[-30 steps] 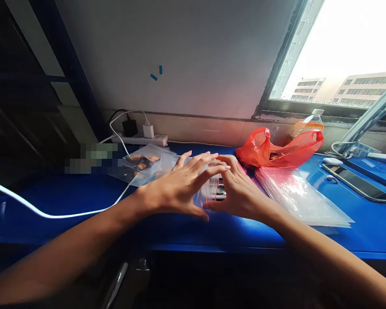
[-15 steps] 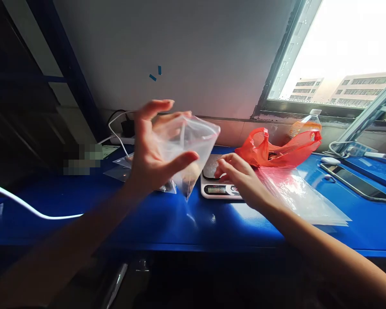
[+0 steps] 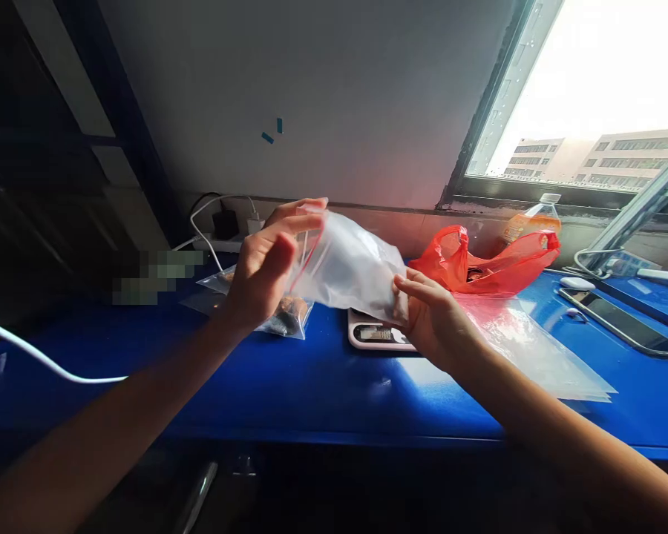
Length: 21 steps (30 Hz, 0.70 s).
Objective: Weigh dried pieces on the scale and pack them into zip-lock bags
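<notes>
Between both hands a clear zip bag [image 3: 350, 259] with a red seal line hangs above the blue tabletop, tilted sideways. My left hand [image 3: 272, 267] is closed at its red-lined mouth end. My right hand [image 3: 434, 311] pinches the bag's far bottom corner, where something brownish shows faintly through the plastic. Beneath the bag and my right hand, a white digital kitchen scale [image 3: 361, 343] is partly covered; its display faces me. Left of the scale lies a filled zip bag [image 3: 289, 317] with brown and dark contents, partly behind my left hand.
A red plastic carrier bag [image 3: 495, 267] stands at the back right, before a bottle of orange drink [image 3: 534, 219]. Flat clear bags [image 3: 539, 356] lie in front of it. Farther right are a phone [image 3: 623, 319] and a white earbud case [image 3: 577, 283]. A white cable [image 3: 50, 363] crosses the left side.
The zip bag has swung from hanging point-down to lying sideways. My right hand has come up from over the scale and taken its bottom corner; my left fingers have closed in on its mouth.
</notes>
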Tool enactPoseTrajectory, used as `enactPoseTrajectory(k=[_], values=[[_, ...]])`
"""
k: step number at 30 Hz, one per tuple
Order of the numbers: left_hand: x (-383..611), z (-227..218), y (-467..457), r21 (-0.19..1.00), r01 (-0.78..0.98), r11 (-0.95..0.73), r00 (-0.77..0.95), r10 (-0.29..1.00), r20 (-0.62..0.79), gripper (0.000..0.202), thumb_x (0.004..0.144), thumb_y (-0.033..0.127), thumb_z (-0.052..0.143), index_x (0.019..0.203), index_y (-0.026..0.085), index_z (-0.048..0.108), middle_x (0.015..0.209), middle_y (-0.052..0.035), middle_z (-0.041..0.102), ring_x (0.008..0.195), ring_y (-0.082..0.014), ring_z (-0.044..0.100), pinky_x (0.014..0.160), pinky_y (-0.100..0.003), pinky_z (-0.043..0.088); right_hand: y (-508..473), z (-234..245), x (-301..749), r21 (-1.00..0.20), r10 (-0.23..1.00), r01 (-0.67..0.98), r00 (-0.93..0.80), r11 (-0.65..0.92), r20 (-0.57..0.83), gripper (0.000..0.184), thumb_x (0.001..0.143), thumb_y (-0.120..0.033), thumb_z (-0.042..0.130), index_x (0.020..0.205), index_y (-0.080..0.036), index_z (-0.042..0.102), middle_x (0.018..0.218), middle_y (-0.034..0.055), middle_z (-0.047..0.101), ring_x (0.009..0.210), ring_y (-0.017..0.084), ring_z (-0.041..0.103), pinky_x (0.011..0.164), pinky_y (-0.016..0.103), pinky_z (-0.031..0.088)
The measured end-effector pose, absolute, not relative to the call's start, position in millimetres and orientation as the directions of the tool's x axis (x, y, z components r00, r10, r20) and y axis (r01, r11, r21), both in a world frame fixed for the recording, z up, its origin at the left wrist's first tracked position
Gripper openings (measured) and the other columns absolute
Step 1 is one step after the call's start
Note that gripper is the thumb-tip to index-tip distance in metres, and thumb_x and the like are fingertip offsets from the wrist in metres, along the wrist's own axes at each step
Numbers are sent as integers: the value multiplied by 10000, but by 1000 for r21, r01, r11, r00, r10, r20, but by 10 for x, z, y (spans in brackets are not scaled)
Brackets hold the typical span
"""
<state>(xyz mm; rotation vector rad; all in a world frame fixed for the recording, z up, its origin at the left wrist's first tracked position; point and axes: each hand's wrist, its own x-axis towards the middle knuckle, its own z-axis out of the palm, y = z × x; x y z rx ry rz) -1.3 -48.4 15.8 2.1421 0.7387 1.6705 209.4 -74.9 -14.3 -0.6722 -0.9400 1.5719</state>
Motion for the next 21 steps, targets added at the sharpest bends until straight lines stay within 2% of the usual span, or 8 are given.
enactPoseTrajectory(k=[4, 7, 10, 12, 15, 17, 19, 21], values=[[-68, 183, -430, 694, 27, -720, 174, 687, 706, 419, 870, 547, 490, 1023, 211, 688, 1291, -69, 546, 1093, -274, 580, 796, -343, 553, -684, -115, 2166, -872, 986, -485, -99, 69, 134, 478, 625, -193, 757, 1038, -241, 521, 817, -29, 633, 618, 93, 568, 544, 220, 465], [-97, 182, -407, 714, 28, -700, 161, 708, 688, 253, 845, 397, 577, 960, 218, 713, 1249, -50, 572, 994, -227, 607, 723, -301, 561, -652, -146, 2170, -902, 977, -425, -149, 75, 151, 423, 643, -213, 757, 998, -219, 528, 852, -13, 641, 620, 88, 562, 545, 223, 454], [-118, 187, -393, 734, 14, -679, 152, 727, 670, 225, 827, 317, 582, 988, 235, 717, 1221, -36, 593, 951, -207, 610, 724, -290, 558, -622, -190, 2166, -907, 964, -415, -200, 78, 175, 350, 658, -225, 749, 944, -197, 550, 800, -16, 627, 617, 87, 559, 564, 230, 452], [-133, 193, -378, 747, -20, -665, 163, 734, 659, 237, 829, 310, 570, 1000, 228, 714, 1249, -38, 583, 958, -216, 611, 732, -299, 554, -607, -207, 2171, -908, 959, -411, -219, 78, 182, 343, 655, -224, 745, 947, -191, 567, 830, -3, 638, 645, 97, 574, 583, 241, 458], [-160, 201, -352, 776, -63, -627, 233, 747, 622, 336, 858, 446, 530, 1048, 215, 685, 1303, -75, 547, 1044, -273, 594, 757, -342, 556, -596, -211, 2185, -905, 961, -416, -199, 93, 190, 373, 652, -212, 740, 988, -190, 579, 924, 24, 657, 676, 106, 590, 602, 253, 471], [-168, 210, -350, 800, 17, -600, 334, 757, 561, 415, 848, 527, 531, 1072, 206, 668, 1313, -102, 536, 1101, -298, 573, 811, -365, 546, -597, -202, 2192, -889, 964, -445, -174, 107, 203, 394, 660, -206, 737, 1018, -193, 573, 948, 31, 659, 681, 105, 598, 618, 259, 483], [-163, 225, -369, 812, 160, -562, 429, 780, 455, 411, 806, 517, 605, 1046, 189, 669, 1289, -113, 549, 1086, -283, 584, 826, -348, 535, -602, -190, 2193, -871, 963, -478, -161, 114, 215, 406, 674, -207, 736, 1039, -195, 560, 933, 32, 657, 700, 114, 616, 642, 269, 499], [-148, 243, -398, 831, 273, -485, 463, 823, 329, 376, 761, 459, 676, 1007, 175, 671, 1147, -109, 619, 942, -232, 630, 717, -303, 539, -607, -182, 2188, -865, 963, -487, -155, 118, 219, 410, 691, -230, 739, 1051, -198, 544, 939, 38, 658, 738, 135, 639, 666, 284, 516]])
